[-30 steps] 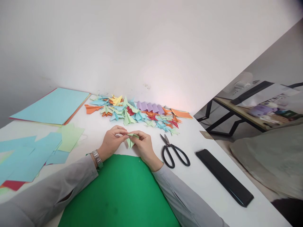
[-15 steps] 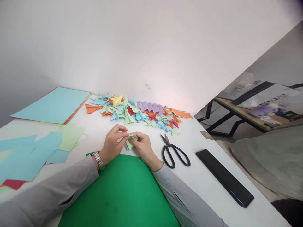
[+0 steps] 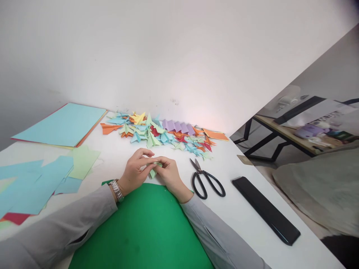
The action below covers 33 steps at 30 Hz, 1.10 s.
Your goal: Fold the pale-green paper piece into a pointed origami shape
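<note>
a small folded light-green paper (image 3: 152, 175) sits just left of and below the frame's centre, pinched between thumb and fingers of both the left hand (image 3: 137, 170) and the right hand (image 3: 169, 174). it is probably light, stiff along its creases and easily crumpled; the layered folds likely offer the best hold, under gentle pressure. scissors (image 3: 199, 172) rest lower right of centre.

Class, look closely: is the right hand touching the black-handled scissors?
Apart. The head view plainly shows white tabletop between the scissors and the right hand, which pinches light green paper.
</note>
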{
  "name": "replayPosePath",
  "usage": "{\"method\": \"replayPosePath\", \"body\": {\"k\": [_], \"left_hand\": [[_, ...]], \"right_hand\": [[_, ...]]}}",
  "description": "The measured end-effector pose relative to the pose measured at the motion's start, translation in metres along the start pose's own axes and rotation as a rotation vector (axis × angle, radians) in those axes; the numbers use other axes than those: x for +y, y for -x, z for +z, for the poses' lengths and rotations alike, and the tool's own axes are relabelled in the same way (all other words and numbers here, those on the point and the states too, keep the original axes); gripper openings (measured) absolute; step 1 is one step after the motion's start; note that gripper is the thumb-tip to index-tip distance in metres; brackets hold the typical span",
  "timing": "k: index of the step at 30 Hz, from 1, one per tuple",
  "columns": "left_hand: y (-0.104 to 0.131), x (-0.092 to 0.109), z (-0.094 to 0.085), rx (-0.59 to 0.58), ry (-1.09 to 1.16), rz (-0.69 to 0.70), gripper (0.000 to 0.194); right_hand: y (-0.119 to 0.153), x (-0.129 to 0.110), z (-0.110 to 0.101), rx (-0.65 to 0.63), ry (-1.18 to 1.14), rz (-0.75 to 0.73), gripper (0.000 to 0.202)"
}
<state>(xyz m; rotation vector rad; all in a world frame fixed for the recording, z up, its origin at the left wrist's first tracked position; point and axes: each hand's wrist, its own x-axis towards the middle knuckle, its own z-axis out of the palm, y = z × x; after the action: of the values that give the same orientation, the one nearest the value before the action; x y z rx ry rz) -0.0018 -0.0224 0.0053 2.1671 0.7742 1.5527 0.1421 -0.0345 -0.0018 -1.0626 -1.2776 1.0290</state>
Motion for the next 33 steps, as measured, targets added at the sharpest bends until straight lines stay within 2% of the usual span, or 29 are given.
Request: {"method": "replayPosePath", "body": {"k": [7, 13, 19, 29, 33], "left_hand": [[-0.0008, 0.0009, -0.0004, -0.055, 0.045, -0.018, 0.014], [-0.0008, -0.0005, 0.0007, 0.002, 0.023, 0.045, 0.009], [-0.0012, -0.0026, 0.0011, 0.039, 0.025, 0.153, 0.01], [-0.0021, -0.0011, 0.0006, 0.069, 0.012, 0.162, 0.004], [-0.0009, -0.0014, 0.0016, 0.046, -0.02, 0.097, 0.022]], "right_hand": [[0.0003, -0.0014, -0.0015, -0.002, -0.066, 0.014, 0.014], [-0.0002, -0.0004, -0.0005, -0.035, -0.045, 0.009, 0.007], [-0.0007, 0.0009, 0.0004, -0.049, -0.047, 0.016, 0.009], [-0.0006, 0.0006, -0.0006, -0.055, -0.043, 0.033, 0.011], [-0.0015, 0.0009, -0.0011, 0.015, -0.077, 0.053, 0.012]]}}
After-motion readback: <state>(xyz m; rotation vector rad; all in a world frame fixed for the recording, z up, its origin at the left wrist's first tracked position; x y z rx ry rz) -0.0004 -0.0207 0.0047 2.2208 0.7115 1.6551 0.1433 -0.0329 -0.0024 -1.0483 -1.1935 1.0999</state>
